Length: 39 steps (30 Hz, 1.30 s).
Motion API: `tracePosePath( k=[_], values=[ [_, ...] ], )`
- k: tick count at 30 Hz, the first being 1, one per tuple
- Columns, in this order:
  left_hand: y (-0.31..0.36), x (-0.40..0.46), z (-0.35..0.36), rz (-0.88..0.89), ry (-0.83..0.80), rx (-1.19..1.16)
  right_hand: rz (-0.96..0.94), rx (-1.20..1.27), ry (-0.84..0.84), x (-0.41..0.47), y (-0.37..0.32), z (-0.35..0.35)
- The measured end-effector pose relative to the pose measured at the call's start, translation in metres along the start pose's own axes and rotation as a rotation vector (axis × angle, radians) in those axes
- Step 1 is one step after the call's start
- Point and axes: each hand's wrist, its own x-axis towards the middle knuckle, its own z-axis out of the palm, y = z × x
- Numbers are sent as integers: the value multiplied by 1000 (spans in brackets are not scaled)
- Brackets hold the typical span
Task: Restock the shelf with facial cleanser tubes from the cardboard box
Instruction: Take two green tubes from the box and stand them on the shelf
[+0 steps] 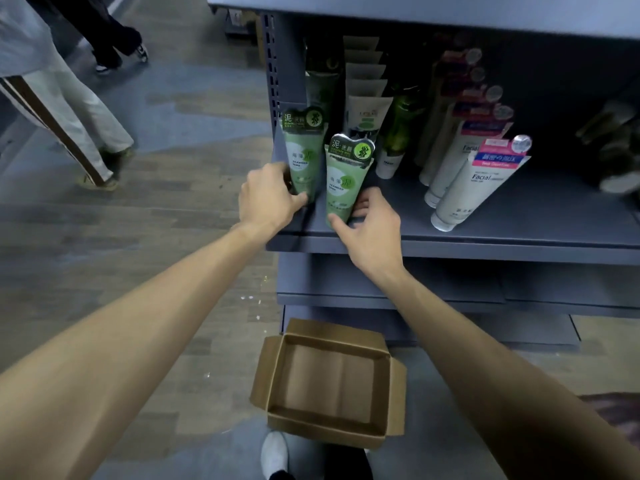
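Nearest: cardboard box [329, 382] on floor below shelf, flaps open, interior bare; no tubes visible inside. White shoe [274, 452] just beside its near edge.

Mid: left hand [268, 199] closed around lower body of left green tube [304, 157], thumb at cap end. Right hand [370, 233] closed around base of right green tube [348, 178], fingers behind, thumb in front. Both tubes upright, cap down, at front left corner of shelf [450, 242], apparently resting on it; contact not certain.

Handling, judged: light, soft-walled plastic, glossy and likely slippery; squeezes if pinched mid-body. Best hold low, near stiff cap. Wide card header on top makes each top-heavy, prone to tipping.

Edges and room: perforated upright post [273, 64] just beside left tube, little slack on that side. Front lip just beside both caps; fall risk if nudged outward. Open shelf floor behind and right of right tube.

Far: row of cream tubes [367, 109] behind, green bottle [400, 126], leaning white Facial tubes [474, 188] well apart to right. 2 people's legs [104, 116] in aisle at left.
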Motion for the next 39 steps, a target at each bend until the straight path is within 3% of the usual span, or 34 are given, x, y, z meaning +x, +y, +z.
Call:
tracePosePath(
  k=[25, 39],
  values=[
    [41, 68, 22, -26, 30, -2, -3, 26, -49, 7, 5, 1],
    [9, 63, 7, 3, -31, 101, 34, 22, -6, 6, -5, 9]
  ],
)
